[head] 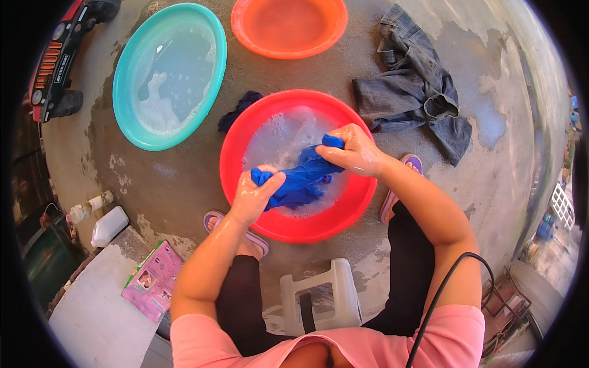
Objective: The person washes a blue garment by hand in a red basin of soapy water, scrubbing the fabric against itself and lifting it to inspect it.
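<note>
Stretched between my two fists is a wet blue cloth garment [299,177], its lower folds hanging at the soapy water. My left hand [254,191] grips one bunched end, and my right hand [355,149] grips the other, slightly higher and farther out. Both hands are wet and shiny. Beneath them stands a red plastic basin [313,230] with cloudy, sudsy water [271,138] inside. A small red detail shows on the garment's right part. The cloth hides much of the basin's middle.
A turquoise basin [120,110] of sudsy water and an orange basin [287,51] stand beyond. Dark jeans [400,92] and a dark cloth [239,110] lie on wet concrete. Nearby are a toy car [53,64], white jug [109,226], pink package [154,280] and plastic stool [347,294].
</note>
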Demonstrator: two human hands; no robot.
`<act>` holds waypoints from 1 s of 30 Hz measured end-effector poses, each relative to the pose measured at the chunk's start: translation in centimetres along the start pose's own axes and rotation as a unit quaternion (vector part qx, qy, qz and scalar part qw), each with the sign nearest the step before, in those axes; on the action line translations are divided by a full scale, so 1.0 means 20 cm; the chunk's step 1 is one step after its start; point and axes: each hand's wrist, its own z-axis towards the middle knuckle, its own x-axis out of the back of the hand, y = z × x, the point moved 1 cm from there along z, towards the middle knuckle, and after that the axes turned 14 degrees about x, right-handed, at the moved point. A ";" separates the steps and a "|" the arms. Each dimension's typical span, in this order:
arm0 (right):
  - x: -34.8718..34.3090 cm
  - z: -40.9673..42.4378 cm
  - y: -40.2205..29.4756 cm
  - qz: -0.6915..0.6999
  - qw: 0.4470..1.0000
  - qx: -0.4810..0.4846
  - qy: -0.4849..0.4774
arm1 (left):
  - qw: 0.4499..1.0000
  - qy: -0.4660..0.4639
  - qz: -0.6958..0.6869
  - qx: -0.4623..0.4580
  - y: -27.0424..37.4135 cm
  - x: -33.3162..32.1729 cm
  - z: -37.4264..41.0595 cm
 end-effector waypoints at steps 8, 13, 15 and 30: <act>0.09 -0.37 -0.12 -0.222 0.957 0.079 -0.167 | 0.875 -0.050 0.401 -0.267 -0.13 0.20 -0.40; -0.11 -0.53 0.16 -0.347 0.858 0.154 -0.346 | 0.793 -0.048 0.560 -0.237 -0.42 0.30 -0.38; -0.20 -0.60 0.24 -0.367 0.825 0.138 -0.406 | 0.765 -0.056 0.598 -0.232 -0.49 0.32 -0.37; -0.39 -0.38 0.29 -0.349 0.864 0.039 -0.361 | 0.809 0.275 0.508 -0.111 -0.41 0.44 -0.23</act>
